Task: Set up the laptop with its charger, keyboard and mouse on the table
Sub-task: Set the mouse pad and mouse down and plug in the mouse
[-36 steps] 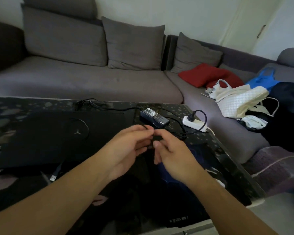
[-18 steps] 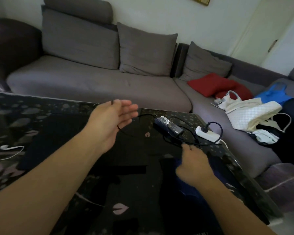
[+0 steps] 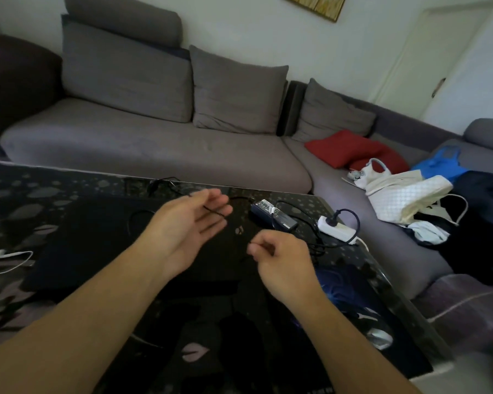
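Left hand: we are holding our left hand (image 3: pixel 192 223) out flat over the table (image 3: pixel 77 180), fingers straight, with the thin charger cable (image 3: pixel 215 212) lying across them.
Right hand: we are pinching what looks like the near stretch of that cable in our right hand (image 3: pixel 279 258), fingers curled, the two hands apart.
Laptop: the laptop (image 3: pixel 97 237) is lying closed on the left part of the table, under our left hand.
Charger: the charger brick (image 3: pixel 273 215) is sitting far right, just beside the white power strip (image 3: pixel 336 230), which has a plug in it.
Done: we are judging the mains side connected.
Left: we are yet to plug the cable into the laptop and open it; we cannot make out the keyboard or mouse.
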Action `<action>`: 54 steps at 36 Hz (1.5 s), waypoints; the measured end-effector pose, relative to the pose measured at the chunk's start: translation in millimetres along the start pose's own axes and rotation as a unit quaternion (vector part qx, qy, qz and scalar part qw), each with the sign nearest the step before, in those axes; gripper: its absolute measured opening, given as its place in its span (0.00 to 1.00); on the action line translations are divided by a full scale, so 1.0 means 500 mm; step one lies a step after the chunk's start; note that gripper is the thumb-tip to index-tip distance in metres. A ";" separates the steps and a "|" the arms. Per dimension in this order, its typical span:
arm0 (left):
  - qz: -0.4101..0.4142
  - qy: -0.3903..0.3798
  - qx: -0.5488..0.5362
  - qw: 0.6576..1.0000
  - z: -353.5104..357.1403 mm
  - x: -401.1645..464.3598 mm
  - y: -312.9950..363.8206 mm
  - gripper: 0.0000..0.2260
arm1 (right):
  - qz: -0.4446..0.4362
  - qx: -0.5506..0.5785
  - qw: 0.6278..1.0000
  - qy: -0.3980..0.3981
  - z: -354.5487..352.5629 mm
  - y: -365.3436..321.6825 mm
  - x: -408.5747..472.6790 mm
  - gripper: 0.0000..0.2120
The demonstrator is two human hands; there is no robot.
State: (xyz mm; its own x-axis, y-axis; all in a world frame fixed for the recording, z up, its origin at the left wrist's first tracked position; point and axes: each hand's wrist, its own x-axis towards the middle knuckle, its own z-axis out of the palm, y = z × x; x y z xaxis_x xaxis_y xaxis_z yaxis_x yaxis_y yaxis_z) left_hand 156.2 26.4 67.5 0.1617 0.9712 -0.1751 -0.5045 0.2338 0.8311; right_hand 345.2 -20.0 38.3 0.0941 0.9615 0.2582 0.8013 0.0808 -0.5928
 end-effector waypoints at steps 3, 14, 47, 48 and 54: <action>0.010 0.047 -0.056 0.997 -0.029 0.021 0.033 0.11 | 0.096 -0.064 0.993 0.041 -0.019 0.071 0.004 0.09; 0.005 0.126 -0.032 0.991 -0.066 0.060 0.058 0.11 | 0.331 0.443 0.788 0.270 -0.157 0.281 0.064 0.18; -0.013 -0.040 -0.113 0.993 0.022 0.005 0.008 0.07 | 0.125 0.122 0.984 -0.023 -0.033 0.062 0.033 0.13; -0.004 -0.019 -0.129 0.991 0.015 0.008 0.019 0.08 | 0.157 0.134 0.978 -0.001 -0.043 0.082 0.038 0.12; 0.001 0.065 -0.134 0.989 -0.022 0.031 0.042 0.10 | 0.287 0.225 0.922 0.130 -0.098 0.189 0.057 0.11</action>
State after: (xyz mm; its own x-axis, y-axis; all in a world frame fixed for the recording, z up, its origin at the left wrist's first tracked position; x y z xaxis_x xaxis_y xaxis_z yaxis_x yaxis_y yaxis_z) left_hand 138.7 47.0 76.4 0.0585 0.9652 -0.2549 -0.7140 0.2189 0.6650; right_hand 452.6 2.3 26.9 0.6107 0.7898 -0.0568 0.2551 -0.2641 -0.9301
